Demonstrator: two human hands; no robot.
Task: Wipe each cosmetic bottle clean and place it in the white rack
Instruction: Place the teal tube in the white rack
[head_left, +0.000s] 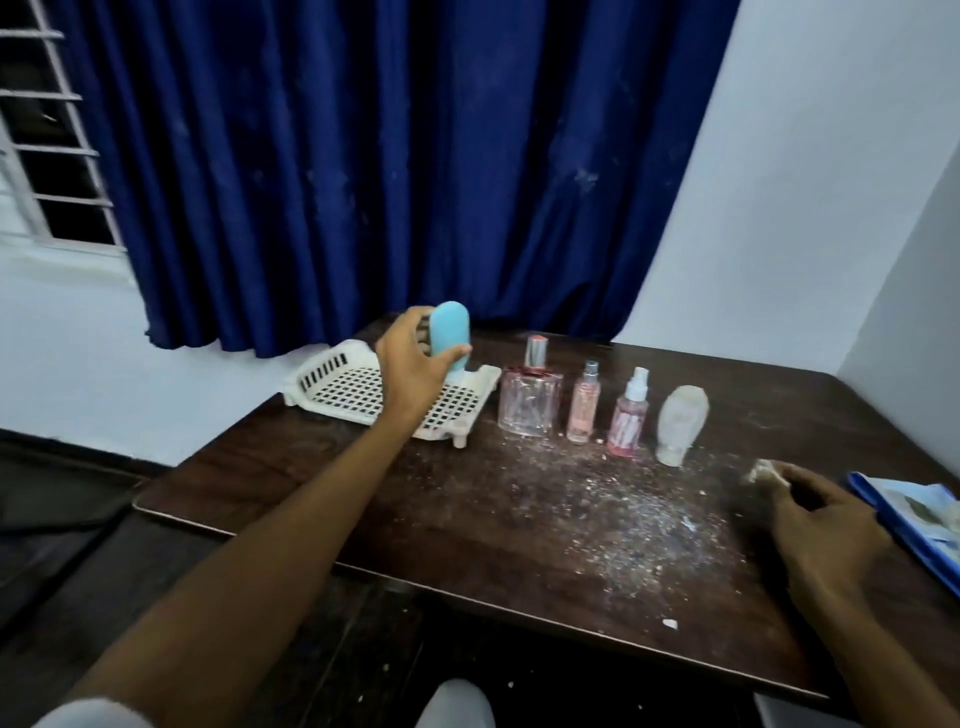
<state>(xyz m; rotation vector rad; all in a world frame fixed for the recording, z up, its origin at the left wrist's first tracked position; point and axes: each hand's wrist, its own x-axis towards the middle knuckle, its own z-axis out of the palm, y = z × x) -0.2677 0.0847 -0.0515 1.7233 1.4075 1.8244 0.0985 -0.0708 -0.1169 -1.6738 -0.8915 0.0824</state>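
The blue bottle (450, 332) is upright over the right end of the rack (332, 387), rounded end up and pale lower end down by the rack's rim. Whether it touches the rack cannot be told. The left hand (415, 371) grips it from the left, fingers curled behind it and thumb across its lower front. The arm reaches in from the near left, crossing the rack's right part.

The rack is white, with a square-holed floor and slotted walls. It sits on the far left part of the dark wooden table (519, 545).

Four more bottles stand in a row to the right of the rack. Just beside it is a square glass bottle (529, 405) with a silver neck. Next come a slim pink bottle (582, 410) and a pink spray bottle (626, 421). Farthest from the rack is a dusty pale bottle (680, 421), standing on its cap.

Pale grit (613, 514) is scattered over the table, nearer than the row and to the right of the rack.

Well right of the rack, past the row, the right hand (821, 525) hangs low over the table, pinching a small crumpled wipe (763, 473) in its fingertips. A blue packet (914, 519) lies farther right, at the table's edge.

Behind the rack hangs a dark blue curtain (389, 156). A barred window (47, 145) shows up and to the left of the rack.
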